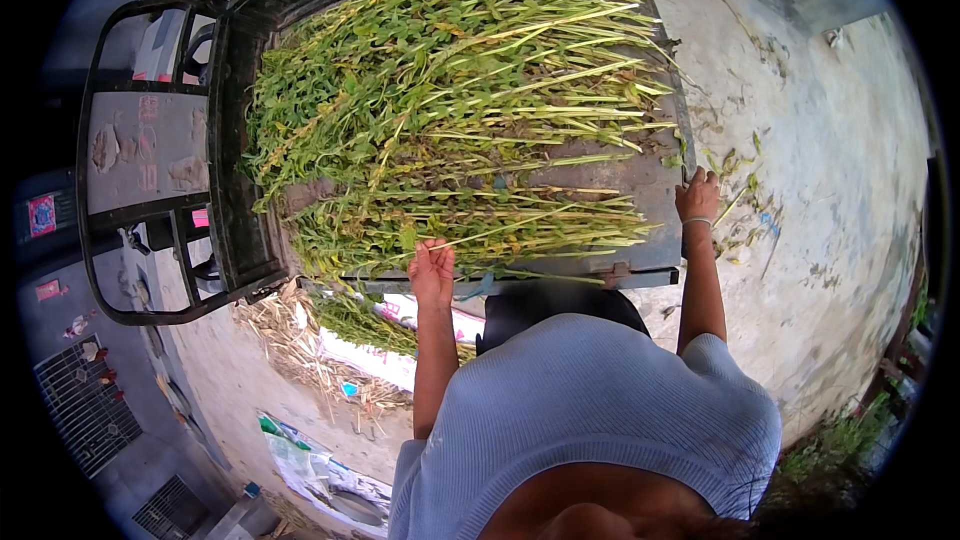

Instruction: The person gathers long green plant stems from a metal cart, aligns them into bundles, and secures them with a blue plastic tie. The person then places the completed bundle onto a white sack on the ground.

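Leafy green stalks are spread across a metal cart bed, their tops crowded against the railed front on the left and their cut ends pointed toward the bed's open right edge. A strip of bare metal is left between most cut ends and that edge; a few tips at the top are extended past it. By the left hand, over the near side, a thin stalk is pinched between closed fingertips. The right hand is placed at the right edge; whether it is gripped cannot be told. Beyond that edge, room is given by a wide concrete floor, where loose leaves are scattered.
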{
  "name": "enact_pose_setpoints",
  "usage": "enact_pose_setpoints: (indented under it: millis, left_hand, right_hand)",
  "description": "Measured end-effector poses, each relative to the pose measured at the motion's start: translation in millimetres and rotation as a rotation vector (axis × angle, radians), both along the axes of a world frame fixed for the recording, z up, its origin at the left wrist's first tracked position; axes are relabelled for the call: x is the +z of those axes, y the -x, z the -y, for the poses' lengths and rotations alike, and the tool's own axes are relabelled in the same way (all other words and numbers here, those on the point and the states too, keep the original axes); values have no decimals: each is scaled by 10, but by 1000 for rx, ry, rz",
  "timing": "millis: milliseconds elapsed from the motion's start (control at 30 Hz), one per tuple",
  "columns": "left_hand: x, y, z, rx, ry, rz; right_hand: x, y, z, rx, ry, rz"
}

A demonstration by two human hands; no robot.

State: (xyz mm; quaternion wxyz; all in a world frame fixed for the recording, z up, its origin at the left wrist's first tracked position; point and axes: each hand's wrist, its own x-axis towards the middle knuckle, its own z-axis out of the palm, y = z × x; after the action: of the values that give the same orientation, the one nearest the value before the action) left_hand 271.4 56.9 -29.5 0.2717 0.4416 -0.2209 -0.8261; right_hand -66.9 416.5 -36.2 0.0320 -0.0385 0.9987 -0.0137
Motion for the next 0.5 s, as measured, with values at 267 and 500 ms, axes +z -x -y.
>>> enact_pose_setpoints:
  millis: [267,500]
  left_hand:
    - [-714,421,-513,-268,-137,339]
    - [-434,55,-472,-182,91,363]
  right_hand:
    - [-92,-10,1035,385,295,51]
    - [-109,307,2577,798,55,-158]
